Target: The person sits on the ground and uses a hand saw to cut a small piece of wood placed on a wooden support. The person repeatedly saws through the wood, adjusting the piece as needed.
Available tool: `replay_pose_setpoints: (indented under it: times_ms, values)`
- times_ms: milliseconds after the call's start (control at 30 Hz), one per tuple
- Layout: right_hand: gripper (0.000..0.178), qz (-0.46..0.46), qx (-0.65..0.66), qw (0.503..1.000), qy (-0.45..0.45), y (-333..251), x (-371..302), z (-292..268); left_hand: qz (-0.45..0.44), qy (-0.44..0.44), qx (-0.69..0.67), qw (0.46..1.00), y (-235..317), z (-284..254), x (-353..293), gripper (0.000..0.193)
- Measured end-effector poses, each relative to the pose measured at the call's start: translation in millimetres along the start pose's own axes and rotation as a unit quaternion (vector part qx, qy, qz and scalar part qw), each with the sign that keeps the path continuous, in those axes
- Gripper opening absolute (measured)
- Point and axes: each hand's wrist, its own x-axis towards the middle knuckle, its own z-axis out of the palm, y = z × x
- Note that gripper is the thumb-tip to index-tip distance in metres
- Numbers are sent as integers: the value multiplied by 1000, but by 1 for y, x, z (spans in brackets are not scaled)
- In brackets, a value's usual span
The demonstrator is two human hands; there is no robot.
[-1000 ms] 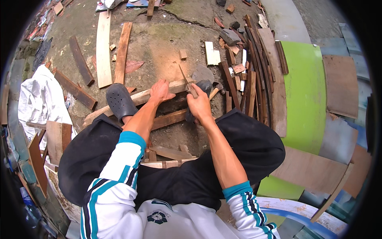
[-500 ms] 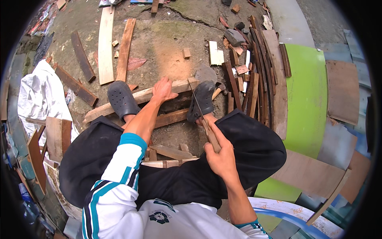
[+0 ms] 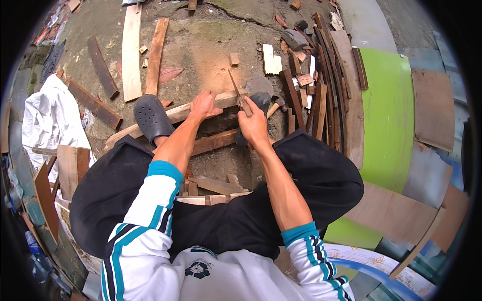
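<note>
A long, pale wooden batten (image 3: pixel 176 115) lies slantwise in front of me, with my feet in dark clogs against it. My left hand (image 3: pixel 205 105) grips it from above, near its right end. In my right hand (image 3: pixel 254 123) is the wooden handle of a handsaw, wrapped by my fingers. Its narrow blade (image 3: pixel 234 86) points forward and crosses the batten close to that end, to the right of my left hand. Orange-brown sawdust (image 3: pixel 213 72) covers the ground just beyond. A second batten (image 3: pixel 216 142) lies underneath, nearer to me.
Dark wooden strips (image 3: pixel 329 85) are heaped at the right, beside a green panel (image 3: pixel 386 120). A hammer-like tool with a pale handle (image 3: pixel 273 109) lies by my right clog. White cloth (image 3: pixel 52 113) lies at the left. Two loose boards (image 3: pixel 132 55) and a small wood block (image 3: pixel 234 59) lie ahead.
My right hand has pushed the saw forward, away from my body, so the blade now reaches well past the batten. My left hand keeps its hold on the batten.
</note>
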Motion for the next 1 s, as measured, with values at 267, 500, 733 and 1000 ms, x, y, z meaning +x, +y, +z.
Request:
replay_pose_setpoints:
  times_ms: [267,500,733,1000]
  values:
    - [59,-61,-12,998,20,-10,-41,-10,-36,-9,10,999,-16,-13,-4,70]
    - [61,-25,26,997,-67,-37,-120,-61,-33,21,2,999,-30,-7,-7,69]
    - [57,65,-15,997,-34,-32,32,3,-17,2,6,1000,-15,-10,12,64]
    - [59,-41,4,999,-19,-11,-58,-22,-46,-12,12,999,-20,-10,-2,70]
